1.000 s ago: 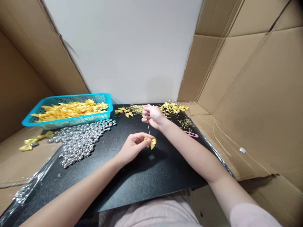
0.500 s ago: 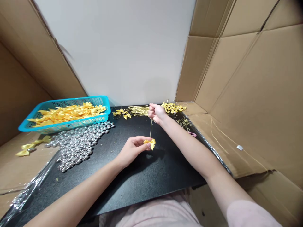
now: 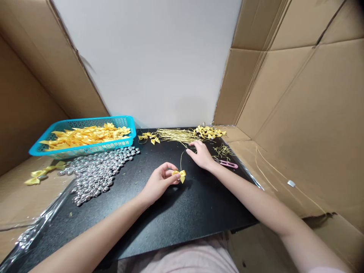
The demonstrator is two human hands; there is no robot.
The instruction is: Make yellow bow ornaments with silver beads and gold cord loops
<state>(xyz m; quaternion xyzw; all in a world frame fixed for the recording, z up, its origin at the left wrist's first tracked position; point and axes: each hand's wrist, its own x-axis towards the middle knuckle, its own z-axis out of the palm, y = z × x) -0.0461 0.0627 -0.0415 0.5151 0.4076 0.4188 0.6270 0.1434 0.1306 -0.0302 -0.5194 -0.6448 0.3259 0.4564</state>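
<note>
My left hand (image 3: 162, 181) pinches a small yellow ribbon bow (image 3: 182, 176) between thumb and fingertips, above the black tabletop. From the bow a thin gold cord (image 3: 181, 161) rises, slightly bent, toward my right hand (image 3: 200, 154). That hand is lowered close to the table, thumb and forefinger apart beside the cord's upper end. Just beyond its fingertips lies a bundle of straight gold cords (image 3: 173, 134). Pink-handled scissors (image 3: 229, 164) rest by my right wrist, their blades partly hidden.
A blue basket (image 3: 82, 149) of yellow bows stands at the left, with many silver beads (image 3: 96, 172) before it. Finished-looking bows with cords (image 3: 209, 132) lie at the back right, near loose cord scraps (image 3: 223, 150). Cardboard walls (image 3: 298, 102) flank the table.
My right hand has come down and toward the right, its fingers opening out. The cord, taut before, now bends. My left hand still keeps the bow in nearly the same place.
</note>
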